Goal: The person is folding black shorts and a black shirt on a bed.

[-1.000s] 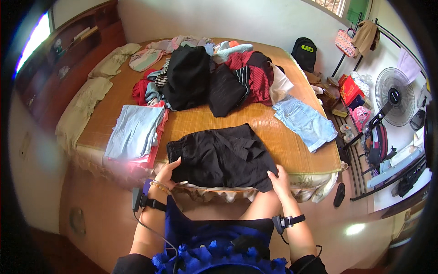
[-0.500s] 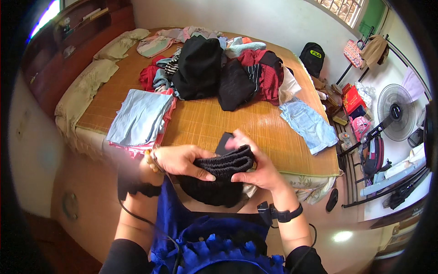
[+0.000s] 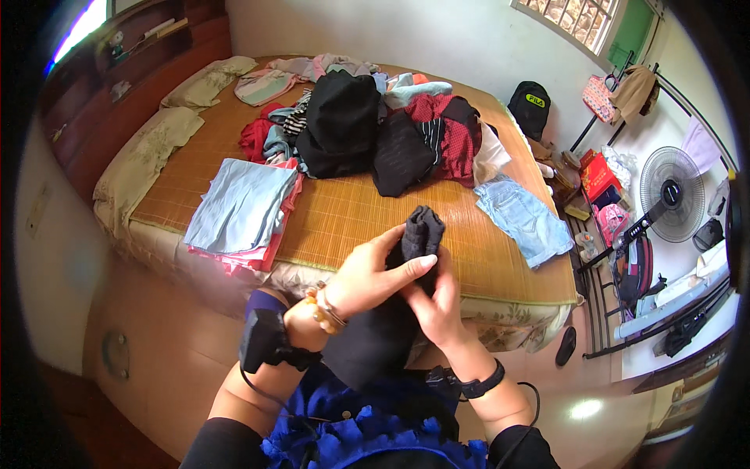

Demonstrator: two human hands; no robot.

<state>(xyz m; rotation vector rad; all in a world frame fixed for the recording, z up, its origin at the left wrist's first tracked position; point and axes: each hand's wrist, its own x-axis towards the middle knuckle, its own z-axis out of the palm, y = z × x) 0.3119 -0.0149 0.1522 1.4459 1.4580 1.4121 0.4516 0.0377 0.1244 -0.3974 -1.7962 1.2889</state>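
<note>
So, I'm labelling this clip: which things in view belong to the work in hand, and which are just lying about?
In the work:
- black garment, held between left hand and right hand
- likely also the folded stack, clothes heap and denim garment

Lying about:
- pillows
- black backpack
- fan
- dark shoe on the floor

On bed (image 3: 336, 223) beyond hands (image 3: 363, 281): clothes stack (image 3: 241, 205) left, shorts (image 3: 525, 219) right, heap (image 3: 344, 117) behind.
</note>
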